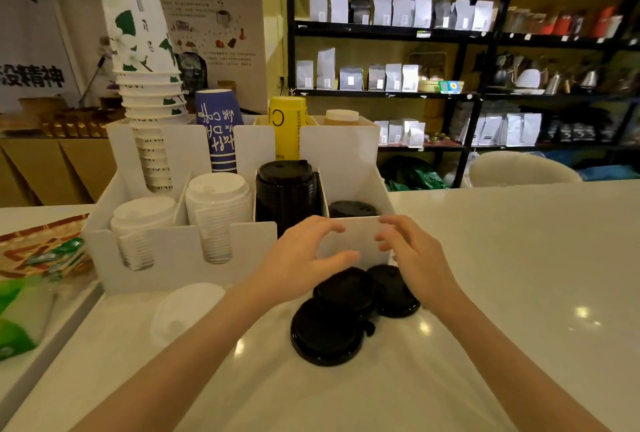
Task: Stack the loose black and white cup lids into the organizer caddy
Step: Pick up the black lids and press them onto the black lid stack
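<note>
A white organizer caddy (239, 251) stands on the counter. Its front slots hold two stacks of white lids (218, 203), a tall stack of black lids (286, 189) and a low black stack (351, 209) at the right. Three loose black lids (327, 336) lie overlapping on the counter just in front of the caddy's right slot. One loose white lid (187, 310) lies to their left. My left hand (301, 258) and my right hand (412, 255) hover above the black lids, fingers spread, both holding nothing.
Paper cup stacks (149, 92) stand in the caddy's rear slots, with a blue cup (218, 130) and a yellow cup (287, 126). A patterned tray with green packets (41, 258) lies at the left. The white counter (519, 275) stretches to the right. Shelves of bags stand behind.
</note>
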Available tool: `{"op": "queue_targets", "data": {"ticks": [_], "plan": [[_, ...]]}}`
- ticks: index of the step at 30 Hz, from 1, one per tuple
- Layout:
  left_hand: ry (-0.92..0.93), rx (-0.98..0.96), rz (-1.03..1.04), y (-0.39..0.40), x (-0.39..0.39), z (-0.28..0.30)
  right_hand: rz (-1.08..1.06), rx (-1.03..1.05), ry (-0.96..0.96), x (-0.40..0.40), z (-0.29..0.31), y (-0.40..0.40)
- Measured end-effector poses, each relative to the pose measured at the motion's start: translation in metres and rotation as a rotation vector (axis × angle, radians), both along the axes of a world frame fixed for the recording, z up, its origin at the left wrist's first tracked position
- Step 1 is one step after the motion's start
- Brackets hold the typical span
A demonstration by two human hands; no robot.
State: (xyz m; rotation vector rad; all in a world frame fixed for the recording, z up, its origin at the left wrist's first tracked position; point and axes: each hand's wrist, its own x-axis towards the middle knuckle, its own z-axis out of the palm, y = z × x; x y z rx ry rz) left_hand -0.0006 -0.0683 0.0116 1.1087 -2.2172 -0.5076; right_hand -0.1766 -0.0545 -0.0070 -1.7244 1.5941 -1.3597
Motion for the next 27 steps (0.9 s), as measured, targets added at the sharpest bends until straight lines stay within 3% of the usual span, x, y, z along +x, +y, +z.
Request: {"op": "queue_targets", "data": {"ticks": [3,7,12,18,23,27], "plan": [[-0.140,0.246,0.002,-0.006,-0.001,-0.017,-0.023,0.124,-0.066,-0.005,-0.015,0.012],[-0.320,0.293,-0.012,-0.008,0.001,-0.026,-0.013,0.198,-0.049,-0.001,-0.030,0.023],[-0.242,0.384,-0.068,-0.012,0.005,-0.030,0.001,0.172,0.075,0.003,-0.040,0.030],[-0.235,0.339,-0.033,-0.015,0.006,-0.027,0.019,0.154,-0.024,0.005,-0.037,0.034],[-0.168,0.287,-0.032,-0.010,0.006,-0.013,0.031,0.107,-0.033,0.002,-0.033,0.034],[-0.071,0.261,-0.039,-0.009,0.009,0.001,0.034,0.066,-0.158,0.002,-0.025,0.032]]}}
